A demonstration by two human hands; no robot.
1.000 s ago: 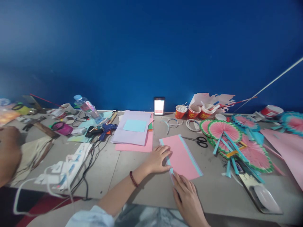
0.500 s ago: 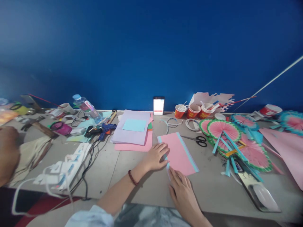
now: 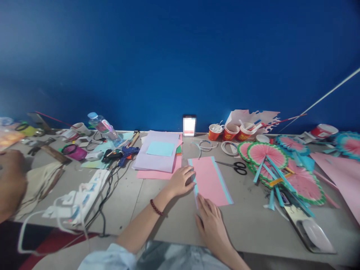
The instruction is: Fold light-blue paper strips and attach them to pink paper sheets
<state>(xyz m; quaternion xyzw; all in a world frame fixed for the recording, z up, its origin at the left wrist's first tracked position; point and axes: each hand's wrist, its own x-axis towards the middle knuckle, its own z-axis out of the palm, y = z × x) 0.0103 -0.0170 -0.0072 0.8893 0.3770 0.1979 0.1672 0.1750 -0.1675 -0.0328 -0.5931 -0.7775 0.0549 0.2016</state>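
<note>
A pink sheet of paper (image 3: 209, 180) lies flat on the table, with a light blue strip and a thin lilac edge along each long side. My left hand (image 3: 181, 181) rests at its left edge, fingers stretched out and lying over the border. Lower down, my right hand (image 3: 210, 215) lies flat, its fingertips on the sheet's near left corner. Both hands look open and grasp nothing. Black-handled scissors (image 3: 239, 168) lie just right of the sheet, blades pointing toward it.
Stacked lilac paper (image 3: 157, 165) lies to the left, a power strip (image 3: 90, 193) with cables farther left. Pink and green pleated paper fans (image 3: 267, 155) and a mouse (image 3: 313, 232) are at right. Red paper cups (image 3: 231, 132) stand by the wall. Another person's hand (image 3: 11, 180) shows far left.
The pink sheet has turned slightly, its near end shifting left. Both my hands have moved a little left along with it.
</note>
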